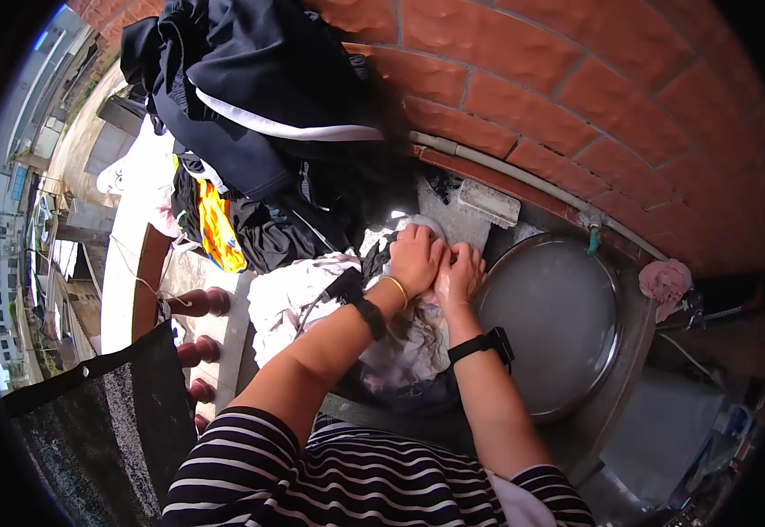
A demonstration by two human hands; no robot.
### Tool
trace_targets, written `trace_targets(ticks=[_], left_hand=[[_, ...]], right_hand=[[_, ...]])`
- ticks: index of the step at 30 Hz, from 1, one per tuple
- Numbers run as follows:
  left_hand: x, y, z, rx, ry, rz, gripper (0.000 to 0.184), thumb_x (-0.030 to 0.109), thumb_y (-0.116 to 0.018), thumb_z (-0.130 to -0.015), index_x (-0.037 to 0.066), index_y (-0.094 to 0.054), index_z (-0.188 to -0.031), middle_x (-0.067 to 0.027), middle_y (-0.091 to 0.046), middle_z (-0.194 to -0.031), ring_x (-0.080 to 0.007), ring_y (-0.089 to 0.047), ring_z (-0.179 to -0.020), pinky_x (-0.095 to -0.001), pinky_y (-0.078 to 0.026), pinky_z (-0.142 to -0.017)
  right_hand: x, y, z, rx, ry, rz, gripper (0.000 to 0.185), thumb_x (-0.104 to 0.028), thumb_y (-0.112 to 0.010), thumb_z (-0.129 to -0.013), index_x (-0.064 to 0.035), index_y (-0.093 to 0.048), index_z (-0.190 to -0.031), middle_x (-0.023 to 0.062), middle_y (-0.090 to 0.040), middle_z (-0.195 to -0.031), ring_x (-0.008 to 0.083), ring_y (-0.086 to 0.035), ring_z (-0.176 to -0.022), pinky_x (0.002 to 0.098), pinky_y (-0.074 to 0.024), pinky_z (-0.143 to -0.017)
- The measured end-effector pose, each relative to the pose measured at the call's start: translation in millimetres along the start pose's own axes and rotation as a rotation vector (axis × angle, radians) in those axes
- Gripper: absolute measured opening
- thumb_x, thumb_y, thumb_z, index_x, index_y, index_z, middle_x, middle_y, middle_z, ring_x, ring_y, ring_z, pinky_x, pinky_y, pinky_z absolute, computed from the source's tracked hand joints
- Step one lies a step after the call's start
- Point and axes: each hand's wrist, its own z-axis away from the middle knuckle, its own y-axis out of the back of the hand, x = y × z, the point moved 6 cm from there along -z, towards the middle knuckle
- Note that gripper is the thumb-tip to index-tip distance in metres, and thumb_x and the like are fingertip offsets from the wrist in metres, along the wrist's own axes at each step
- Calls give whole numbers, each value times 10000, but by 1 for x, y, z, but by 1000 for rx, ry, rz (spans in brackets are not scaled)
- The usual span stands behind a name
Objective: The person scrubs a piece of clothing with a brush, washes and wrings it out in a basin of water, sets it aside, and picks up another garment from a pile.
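Note:
Near the middle of the head view, my left hand presses down with curled fingers on a bunched whitish garment. Right beside it, touching it, my right hand is closed on the same cloth, wet on its skin. What lies under the fingers is partly hidden. The garment rests on a heap of laundry, with a pale cloth spread to its left. Just right of my right hand stands a round metal basin of cloudy water.
Dark clothes are piled at the upper left, with an orange-yellow garment below. A whitish block lies near the brick wall. A pipe with a green-ended tap runs along it. A pink scrunched cloth sits at right.

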Motion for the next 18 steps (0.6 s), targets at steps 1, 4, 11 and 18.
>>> trace_targets(ticks=[1, 4, 11, 18], left_hand=[[-5, 10, -9, 163, -76, -86, 330, 307, -519, -975, 74, -614, -1189, -183, -575, -1246, -406, -539, -1066, -483, -438, -897], [-25, 39, -1, -127, 13, -340, 329, 330, -550, -959, 115, -614, -1198, -209, -586, -1193, -411, -552, -1114, -537, -472, -874], [-57, 94, 57, -611, -84, -796, 198, 216, -675, -800, 71, -659, -933, -185, -639, -1084, -326, -655, -963, -510, -511, -766], [-29, 21, 10, 183, -615, -313, 348, 300, -568, -891, 9, -605, -1076, -211, -588, -1173, -385, -536, -1115, -473, -441, -912]], right_hand=[[-4, 3, -1, 14, 13, -12, 293, -413, -582, -910, -143, -693, -880, 83, -638, -1020, 335, -551, -1018, 488, -393, -874], [2, 5, 8, -53, 22, -65, 321, -496, -626, -895, -201, -743, -943, 28, -602, -1154, 295, -502, -1132, 494, -335, -980], [10, 6, 1, -300, 46, -93, 348, -523, -663, -858, -185, -740, -886, 57, -575, -1265, 322, -486, -1198, 508, -323, -1020], [-2, 2, 4, -236, 180, 116, 372, -515, -547, -914, -197, -716, -1008, 89, -564, -1280, 351, -490, -1200, 494, -361, -1008]])
